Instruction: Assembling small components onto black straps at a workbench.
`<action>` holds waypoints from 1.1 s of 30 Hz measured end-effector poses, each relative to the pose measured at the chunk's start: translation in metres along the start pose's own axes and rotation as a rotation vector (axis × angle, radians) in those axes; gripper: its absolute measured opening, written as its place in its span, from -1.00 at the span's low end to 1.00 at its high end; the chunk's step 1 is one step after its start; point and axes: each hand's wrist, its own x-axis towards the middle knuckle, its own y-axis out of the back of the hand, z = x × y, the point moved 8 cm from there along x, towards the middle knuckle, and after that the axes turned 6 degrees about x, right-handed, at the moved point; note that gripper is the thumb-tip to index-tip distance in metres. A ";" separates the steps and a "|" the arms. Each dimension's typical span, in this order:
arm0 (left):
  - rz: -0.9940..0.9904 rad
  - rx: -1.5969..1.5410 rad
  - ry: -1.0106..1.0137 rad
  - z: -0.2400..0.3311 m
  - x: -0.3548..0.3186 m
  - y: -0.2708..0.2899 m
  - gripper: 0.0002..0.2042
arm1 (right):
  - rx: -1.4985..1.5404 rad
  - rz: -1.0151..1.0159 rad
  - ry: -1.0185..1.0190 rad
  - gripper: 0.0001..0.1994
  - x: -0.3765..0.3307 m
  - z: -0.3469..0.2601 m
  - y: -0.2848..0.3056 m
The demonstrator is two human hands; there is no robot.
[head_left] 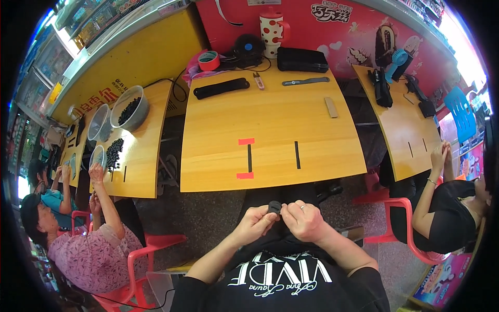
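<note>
Over my lap, just off the table's near edge, my two hands are close together. My left hand (255, 223) is closed, with a small dark rounded piece (274, 207) between thumb and fingers; its kind is too small to tell. My right hand (302, 222), a ring on one finger, is closed in a pinch against that piece's right side. Whatever lies between its fingertips is hidden. Beyond my hands, on the wooden table (223, 119), are two thin black strips, a left one (249, 158) between bits of red tape (246, 141) and a right one (297, 155).
Farther back lie a black pouch (221, 88), thread snips (258, 81), a grey strap-like strip (305, 81), a tan block (330, 107), a tape roll (209, 61), a dotted tumbler (271, 34) and a black case (302, 60). People sit at tables on both sides; tubs (131, 122) stand left.
</note>
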 end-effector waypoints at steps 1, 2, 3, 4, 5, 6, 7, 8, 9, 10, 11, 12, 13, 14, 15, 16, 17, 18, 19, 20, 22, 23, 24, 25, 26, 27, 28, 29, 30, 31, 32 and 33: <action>-0.043 0.074 0.020 0.001 0.002 0.001 -0.76 | 0.002 -0.002 -0.004 -0.77 0.000 0.003 0.001; -0.063 0.175 0.074 0.000 0.004 0.005 -0.80 | -0.036 -0.064 0.030 -0.77 0.000 0.003 0.000; -0.062 0.175 0.074 0.001 0.005 0.007 -0.80 | -0.075 -0.127 0.064 -0.78 0.001 0.002 -0.003; -0.012 0.497 -0.059 0.012 0.007 0.012 -0.82 | -0.075 -0.128 0.064 -0.78 0.001 0.002 -0.003; 0.038 0.817 -0.196 0.024 0.007 0.011 -0.82 | -0.089 -0.168 0.064 -0.79 0.002 0.003 -0.007; 0.036 0.817 -0.197 0.026 0.007 0.009 -0.82 | -0.102 -0.209 0.064 -0.81 0.002 0.003 -0.010; 0.105 0.843 -0.205 0.031 0.007 0.009 -0.81 | -0.104 -0.209 0.062 -0.81 0.003 0.003 -0.009; 0.182 0.871 -0.210 0.036 0.006 0.011 -0.79 | -0.026 -0.195 -0.028 -0.85 0.005 0.009 -0.008; 0.187 0.871 -0.208 0.032 0.007 0.010 -0.79 | 0.053 -0.180 -0.118 -0.88 0.006 0.016 -0.008; 0.245 0.872 -0.258 0.030 0.007 0.011 -0.80 | 0.056 -0.180 -0.114 -0.88 0.005 0.015 -0.011; 0.295 0.870 -0.312 0.033 0.007 0.009 -0.80 | 0.210 -0.128 -0.266 -0.90 0.000 0.024 -0.012; 0.292 0.868 -0.312 0.033 0.006 0.006 -0.80 | 0.363 -0.074 -0.416 -0.91 -0.005 0.032 -0.014; 0.339 0.977 -0.304 0.035 0.003 0.003 -0.82 | 0.362 -0.074 -0.419 -0.91 -0.005 0.029 -0.014; 0.389 1.085 -0.293 0.037 0.001 0.001 -0.83 | 0.400 -0.070 -0.499 -0.91 -0.007 0.029 -0.014; 0.388 1.083 -0.291 0.035 0.001 -0.001 -0.83 | 0.438 -0.065 -0.580 -0.90 -0.009 0.029 -0.015; 0.432 1.168 -0.283 0.035 0.000 -0.002 -0.84 | 0.399 -0.056 -0.596 -0.89 -0.008 0.025 -0.015; 0.475 1.255 -0.275 0.036 -0.001 -0.002 -0.86 | 0.399 -0.056 -0.597 -0.89 -0.006 0.019 -0.018; 0.473 1.255 -0.275 0.035 0.000 -0.002 -0.86 | 0.332 -0.072 -0.595 -0.88 -0.005 0.013 -0.022; 0.459 1.243 -0.261 0.032 0.002 0.000 -0.87 | 0.265 -0.087 -0.592 -0.86 -0.005 0.011 -0.024; 0.450 1.233 -0.247 0.030 0.004 0.003 -0.88 | 0.261 -0.070 -0.616 -0.85 -0.007 0.015 -0.028; 0.431 1.137 -0.278 0.027 0.003 0.006 -0.86 | 0.301 -0.060 -0.651 -0.85 -0.009 0.025 -0.028; 0.404 1.036 -0.304 0.026 0.002 0.006 -0.84 | 0.341 -0.055 -0.693 -0.84 -0.013 0.032 -0.027; 0.402 1.036 -0.304 0.025 0.001 0.008 -0.84 | 0.384 -0.034 -0.710 -0.82 -0.014 0.039 -0.027; 0.317 0.869 -0.290 0.021 0.002 0.010 -0.80 | 0.383 -0.035 -0.711 -0.82 -0.014 0.043 -0.025; 0.235 0.701 -0.275 0.019 0.005 0.009 -0.76 | 0.440 -0.068 -0.707 -0.82 -0.013 0.046 -0.025; 0.237 0.699 -0.276 0.022 0.005 0.009 -0.76 | 0.496 -0.102 -0.703 -0.81 -0.013 0.047 -0.026; 0.225 0.697 -0.256 0.024 0.005 0.007 -0.75 | 0.506 -0.100 -0.703 -0.81 -0.013 0.050 -0.024; 0.213 0.697 -0.237 0.025 0.006 0.007 -0.73 | 0.505 -0.100 -0.700 -0.81 -0.012 0.051 -0.023; 0.215 0.696 -0.239 0.026 0.007 0.007 -0.73 | 0.500 -0.104 -0.690 -0.81 -0.010 0.052 -0.020; 0.231 0.704 -0.295 0.030 0.006 0.006 -0.74 | 0.494 -0.107 -0.679 -0.82 -0.008 0.052 -0.018; 0.246 0.711 -0.351 0.035 0.005 0.005 -0.74 | 0.493 -0.107 -0.677 -0.82 -0.006 0.053 -0.015; 0.248 0.711 -0.353 0.036 0.004 0.005 -0.74 | 0.511 -0.137 -0.682 -0.80 -0.004 0.054 -0.014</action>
